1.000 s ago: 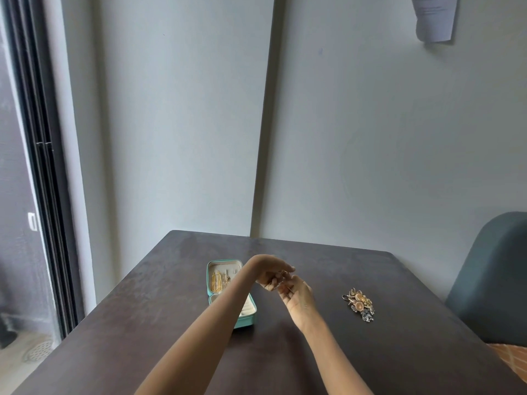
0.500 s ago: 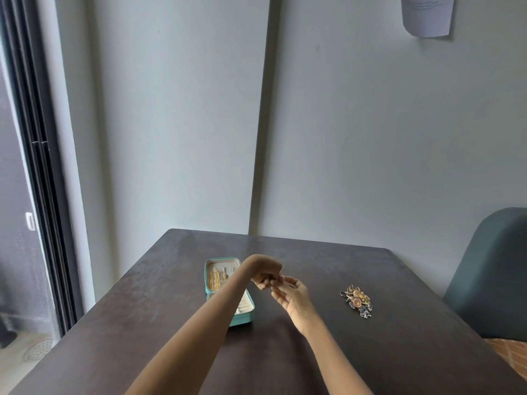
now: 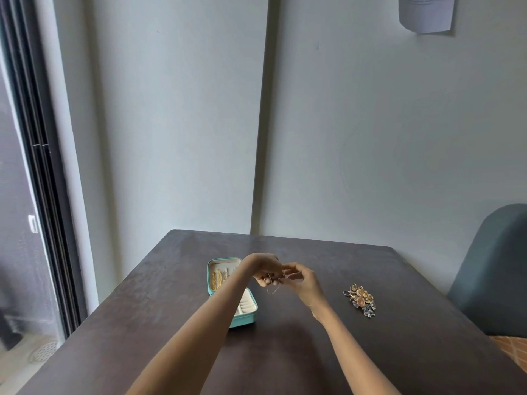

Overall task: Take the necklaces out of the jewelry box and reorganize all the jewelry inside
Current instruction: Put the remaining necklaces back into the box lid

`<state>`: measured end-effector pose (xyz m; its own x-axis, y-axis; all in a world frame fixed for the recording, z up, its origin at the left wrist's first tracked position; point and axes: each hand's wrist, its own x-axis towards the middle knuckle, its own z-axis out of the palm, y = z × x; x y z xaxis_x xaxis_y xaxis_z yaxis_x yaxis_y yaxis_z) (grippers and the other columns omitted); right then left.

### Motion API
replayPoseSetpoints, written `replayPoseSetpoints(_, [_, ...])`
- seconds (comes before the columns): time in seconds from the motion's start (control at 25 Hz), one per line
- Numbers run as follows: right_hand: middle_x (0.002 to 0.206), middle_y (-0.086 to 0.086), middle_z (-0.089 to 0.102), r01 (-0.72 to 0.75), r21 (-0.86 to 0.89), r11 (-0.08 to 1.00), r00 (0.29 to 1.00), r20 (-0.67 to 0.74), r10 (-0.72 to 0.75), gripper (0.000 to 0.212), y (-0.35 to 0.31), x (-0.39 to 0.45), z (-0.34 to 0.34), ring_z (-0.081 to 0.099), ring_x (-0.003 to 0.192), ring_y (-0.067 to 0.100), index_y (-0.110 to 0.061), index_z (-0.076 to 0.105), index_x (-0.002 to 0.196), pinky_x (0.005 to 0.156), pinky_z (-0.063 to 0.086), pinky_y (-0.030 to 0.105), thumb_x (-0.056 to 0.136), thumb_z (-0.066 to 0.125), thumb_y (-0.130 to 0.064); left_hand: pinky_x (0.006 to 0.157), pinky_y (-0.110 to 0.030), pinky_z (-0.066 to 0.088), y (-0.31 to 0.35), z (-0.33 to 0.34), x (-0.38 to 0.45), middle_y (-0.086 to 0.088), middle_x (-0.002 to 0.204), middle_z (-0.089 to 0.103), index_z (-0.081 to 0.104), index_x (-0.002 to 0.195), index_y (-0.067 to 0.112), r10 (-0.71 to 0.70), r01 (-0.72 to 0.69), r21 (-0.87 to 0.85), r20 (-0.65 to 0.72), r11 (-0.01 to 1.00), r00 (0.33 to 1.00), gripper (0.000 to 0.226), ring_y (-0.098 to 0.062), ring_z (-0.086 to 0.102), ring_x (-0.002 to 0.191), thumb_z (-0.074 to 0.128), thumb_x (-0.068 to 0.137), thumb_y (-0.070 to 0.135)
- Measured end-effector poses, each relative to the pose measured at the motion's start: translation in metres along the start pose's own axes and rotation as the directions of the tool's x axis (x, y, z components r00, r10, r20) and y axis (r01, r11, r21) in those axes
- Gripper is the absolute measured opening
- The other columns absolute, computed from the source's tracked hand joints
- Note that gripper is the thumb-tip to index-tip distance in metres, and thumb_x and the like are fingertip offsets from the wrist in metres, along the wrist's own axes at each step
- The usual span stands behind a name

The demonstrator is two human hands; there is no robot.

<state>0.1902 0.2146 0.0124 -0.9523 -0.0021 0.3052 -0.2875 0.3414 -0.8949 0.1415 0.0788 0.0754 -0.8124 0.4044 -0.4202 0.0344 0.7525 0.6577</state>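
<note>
Room: pale grey walls meeting at a corner behind a dark brown table [image 3: 285,352], with a dark-framed sliding door [image 3: 42,166] on the left and a sheet of paper [image 3: 425,12] stuck high on the right wall
Seat: a grey-blue chair [image 3: 496,266] stands at the table's right edge
Jewelry box: a teal jewelry box [image 3: 242,320] lies open on the table left of centre, its lid flat toward the wall; gold pieces [image 3: 218,279] sit in the lid half, and the cream ring-roll tray shows in the near half, partly hidden by the left forearm
Left hand: the left hand [image 3: 266,269] is raised above the table just right of the box, wrist bent down, fingers curled and pinching a thin chain
Right hand: the right hand [image 3: 305,282] meets it from the right, fingertips drawn together on the same chain, so the two hands touch at the fingers
Necklace: a fine necklace [image 3: 272,287] hangs in a small loop beneath the joined fingers, clear of the table and outside the box
Loose jewelry: a jewelry pile [image 3: 362,302] of gold, orange and silver-blue pieces rests on the table well to the right of the hands, apart from the box
</note>
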Motion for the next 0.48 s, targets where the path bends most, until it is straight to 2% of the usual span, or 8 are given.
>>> replayPoseSetpoints(0.12, [0.091, -0.012, 0.063, 0.062, -0.217, 0.974, 0.998, 0.01, -0.062, 0.021, 0.0025, -0.0011, 0.0008, 0.061, 0.081, 0.008, -0.029, 0.062, 0.084, 0.064, 0.043, 0.009, 0.072, 0.079, -0.027, 0.036, -0.016, 0.034, -0.0028, 0.0001, 0.003, -0.007, 0.056, 0.049, 0.05, 0.074, 0.002, -0.003, 0.003, 0.037, 0.006, 0.999, 1.0, 0.026, -0.01, 0.036, 0.039, 0.029, 0.085, -0.01])
replayPoseSetpoints(0.24, [0.09, -0.013, 0.06, 0.108, -0.269, 0.957, 0.993, -0.007, -0.114, 0.027, -0.0003, -0.0014, 0.0035, 0.059, 0.078, 0.003, -0.036, 0.055, 0.084, 0.061, 0.042, 0.007, 0.073, 0.078, -0.029, 0.036, -0.016, 0.029, 0.0006, 0.0012, 0.001, -0.008, 0.06, 0.042, 0.043, 0.071, 0.005, 0.011, -0.011, 0.08, -0.002, 0.997, 1.0, 0.027, -0.01, 0.031, 0.042, 0.025, 0.088, -0.006])
replayPoseSetpoints(0.36, [0.09, -0.009, 0.059, 0.129, -0.282, 0.951, 0.991, 0.003, -0.134, 0.029, -0.0035, -0.0007, 0.0068, 0.057, 0.075, -0.001, -0.029, 0.055, 0.092, 0.061, 0.043, 0.006, 0.074, 0.077, -0.023, 0.037, -0.015, 0.029, 0.0037, 0.0011, -0.0009, -0.006, 0.058, 0.039, 0.043, 0.071, 0.007, 0.006, -0.013, 0.122, 0.06, 0.992, 0.998, 0.028, -0.009, 0.03, 0.041, 0.025, 0.089, -0.005])
replayPoseSetpoints(0.48, [0.09, -0.007, 0.06, 0.121, -0.325, 0.938, 0.992, 0.005, -0.127, 0.02, -0.003, -0.0019, 0.0065, 0.058, 0.076, 0.004, -0.027, 0.061, 0.089, 0.064, 0.044, 0.011, 0.075, 0.076, -0.026, 0.039, -0.016, 0.03, 0.0034, -0.0022, -0.0008, -0.005, 0.056, 0.041, 0.044, 0.072, 0.007, -0.012, 0.003, 0.103, 0.094, 0.995, 0.996, 0.028, -0.008, 0.032, 0.038, 0.026, 0.088, -0.007])
